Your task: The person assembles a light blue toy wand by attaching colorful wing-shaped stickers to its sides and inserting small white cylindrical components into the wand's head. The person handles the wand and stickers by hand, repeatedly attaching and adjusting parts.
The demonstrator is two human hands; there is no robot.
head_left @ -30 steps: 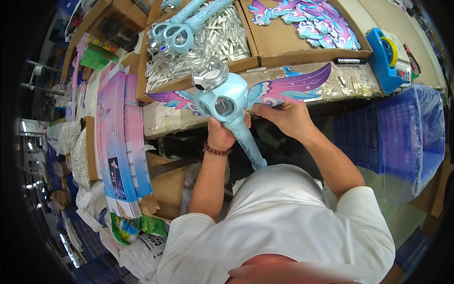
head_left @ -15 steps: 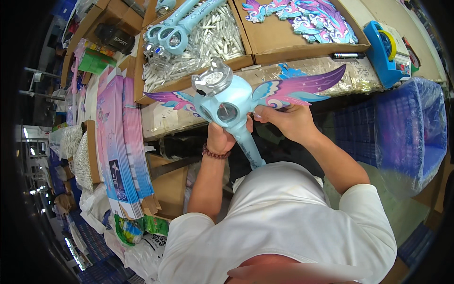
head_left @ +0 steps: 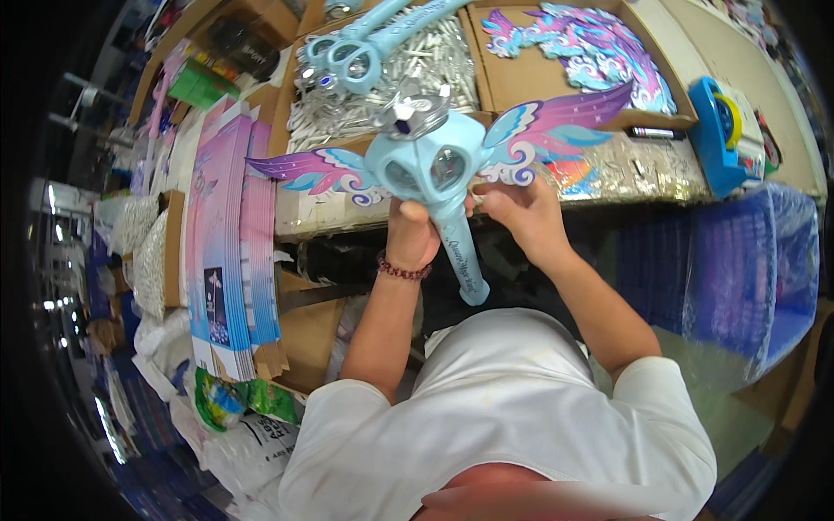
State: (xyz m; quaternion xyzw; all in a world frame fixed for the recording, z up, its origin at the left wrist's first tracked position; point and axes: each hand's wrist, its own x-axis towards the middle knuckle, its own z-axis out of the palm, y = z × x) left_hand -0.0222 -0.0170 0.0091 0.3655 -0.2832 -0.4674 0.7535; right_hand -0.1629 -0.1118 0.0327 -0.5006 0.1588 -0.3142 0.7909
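Apparently firm hold at left: left hand (head_left: 413, 236) wrapped round the neck of a pale blue plastic wand with a round windowed head (head_left: 445, 207), thumb against the near side, other fingers mostly hidden behind. Wand held upright-ish in front of the bench edge, handle end just above the shirt front. Right hand (head_left: 532, 221) beside the neck, fingertips drawn together; a small pale spot there could be a nail or a part, so cannot tell whether it grips anything.

Wand topped by a glossy silver crown (head_left: 415, 115), flanked by purple-pink-blue feathered wings (head_left: 556, 130). Contents behind the clear windows unreadable. Dark script runs down the handle.

Crown and wings block part of the scuffed, tape-covered bench (head_left: 334, 217) and the cardboard box of small white tubular pieces (head_left: 452, 68) beyond. More blue wands lie on those pieces, cut off at the top edge. Right of it, a shallow cardboard tray (head_left: 521, 82) with loose wing pieces; then a black marker (head_left: 656, 133) and blue tape dispenser (head_left: 711, 143).

Left: pink-to-blue printed flat cartons (head_left: 217, 252), lettering too small. Far left blurs into the dark fisheye rim.
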